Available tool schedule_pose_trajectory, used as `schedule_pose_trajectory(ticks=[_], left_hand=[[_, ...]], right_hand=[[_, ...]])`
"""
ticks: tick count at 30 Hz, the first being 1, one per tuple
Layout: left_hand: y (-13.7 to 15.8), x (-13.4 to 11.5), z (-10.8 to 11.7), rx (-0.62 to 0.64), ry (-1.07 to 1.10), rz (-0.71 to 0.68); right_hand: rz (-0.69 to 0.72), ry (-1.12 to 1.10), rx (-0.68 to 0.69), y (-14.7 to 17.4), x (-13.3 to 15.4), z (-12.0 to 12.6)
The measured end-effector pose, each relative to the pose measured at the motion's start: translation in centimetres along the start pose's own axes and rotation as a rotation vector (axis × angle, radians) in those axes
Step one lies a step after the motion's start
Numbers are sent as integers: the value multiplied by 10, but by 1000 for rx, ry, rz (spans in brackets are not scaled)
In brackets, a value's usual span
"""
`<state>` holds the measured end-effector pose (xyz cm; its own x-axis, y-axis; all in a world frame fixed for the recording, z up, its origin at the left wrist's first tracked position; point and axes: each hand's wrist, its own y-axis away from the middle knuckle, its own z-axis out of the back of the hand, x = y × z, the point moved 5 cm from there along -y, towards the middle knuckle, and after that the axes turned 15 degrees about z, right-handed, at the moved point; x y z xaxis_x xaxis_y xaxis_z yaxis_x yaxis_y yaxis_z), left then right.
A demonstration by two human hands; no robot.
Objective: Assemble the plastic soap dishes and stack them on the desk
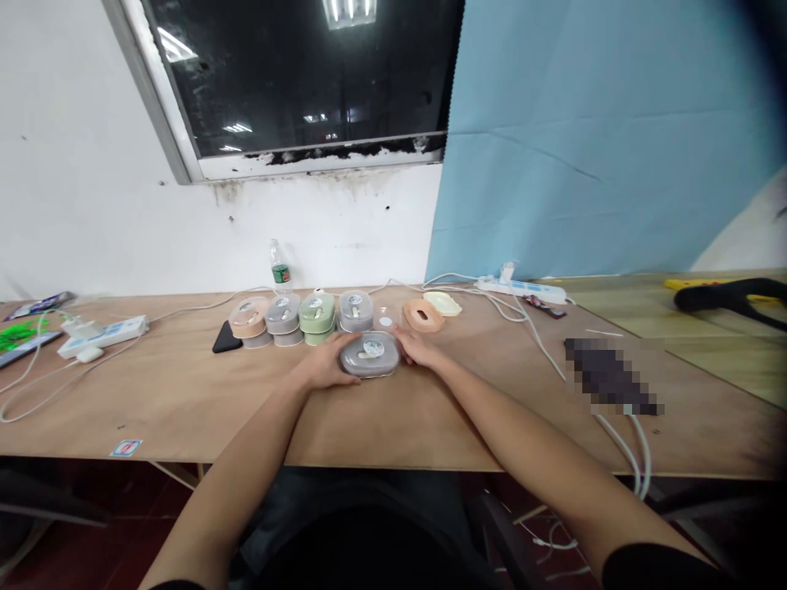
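Observation:
A grey oval box with a clear lid and a round sticker (370,355) sits in front of me on the table. My left hand (325,361) is closed around its left end, with the thumb along the front edge. At the right end, the fingers of my right hand (416,346) press against the box. Just behind it stand stacked oval boxes: an orange one (249,316), a grey one (284,314), a green one (317,311) and another grey one (355,310). Near my right hand lie a clear lid (385,317), an orange oval part with a slot (423,315) and a pale yellow tray (443,304).
A water bottle (280,266) stands against the wall. A black phone-like object (227,338) lies left of the stacks. Power strips (116,334) with white cables are at the left and back right. A pixelated dark object (611,375) lies at right.

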<state>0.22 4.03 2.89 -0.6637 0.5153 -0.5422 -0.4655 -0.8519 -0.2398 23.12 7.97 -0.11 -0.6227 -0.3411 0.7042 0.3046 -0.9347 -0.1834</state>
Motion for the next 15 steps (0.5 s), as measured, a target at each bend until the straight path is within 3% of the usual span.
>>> schedule_pose_trajectory(ticks=[3,7,11,15], left_hand=[[3,-11,18,-94,-27,-72],[7,-3,63,-456,-1,-87],[18,39,120,-859,-3,210],[34,81,158,-996,-127,655]], right_hand=[[-18,-31,-101,-3,-7,9],[-16,-24,-171,-3,-12,19],[-95,-3,-231,-4,-19,25],[-72,-2,-288,-7,-22,27]])
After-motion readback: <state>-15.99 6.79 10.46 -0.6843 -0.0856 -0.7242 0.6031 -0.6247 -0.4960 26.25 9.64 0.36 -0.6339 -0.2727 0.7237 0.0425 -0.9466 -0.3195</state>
